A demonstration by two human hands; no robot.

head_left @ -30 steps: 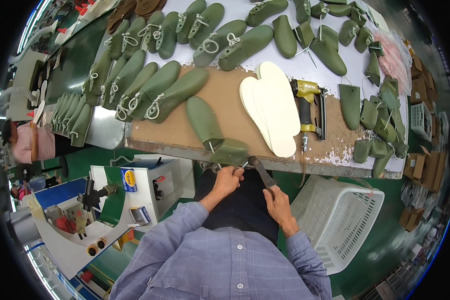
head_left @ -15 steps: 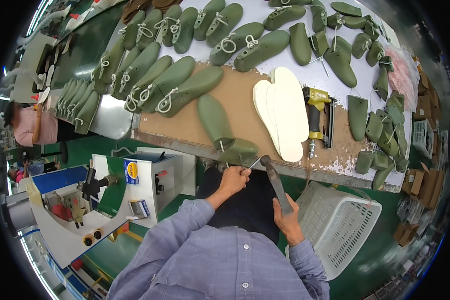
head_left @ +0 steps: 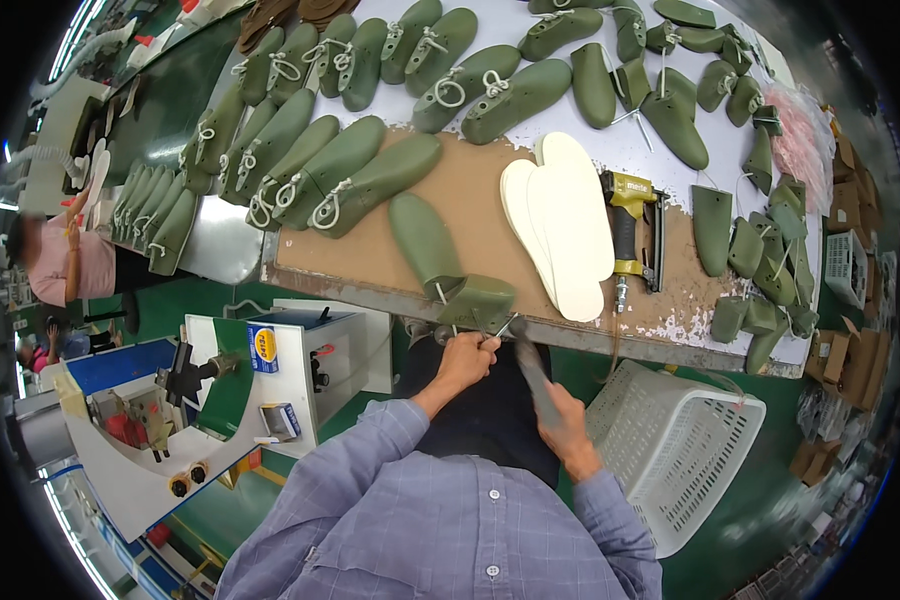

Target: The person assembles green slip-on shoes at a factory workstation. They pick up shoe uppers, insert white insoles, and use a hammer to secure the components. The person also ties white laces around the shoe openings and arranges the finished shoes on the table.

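Note:
My right hand (head_left: 568,430) is closed round the handle of a hammer (head_left: 536,385), slightly smeared by motion. The hammer's head is up at the table edge, beside the end of a thin metal rod (head_left: 507,326). Fingers curled, my left hand (head_left: 466,360) grips that rod just off the edge. Right above it lies a green shoe last in two parts, a long toe part (head_left: 425,240) and a heel part (head_left: 478,302), joined by a metal pin. The heel part reaches over the edge; the rod's other end is hidden by my fingers.
Insole sheets (head_left: 565,230) and a nail gun (head_left: 633,235) lie on the worn table (head_left: 350,265). Many green lasts with cord loops (head_left: 370,180) stand around them. A white basket (head_left: 690,440) is at lower right, a white machine (head_left: 210,420) at left. Another person (head_left: 60,260) is at far left.
The hammer has swung left, its head now by the rod near my left hand. My right hand moved slightly left with it; the left hand keeps its place.

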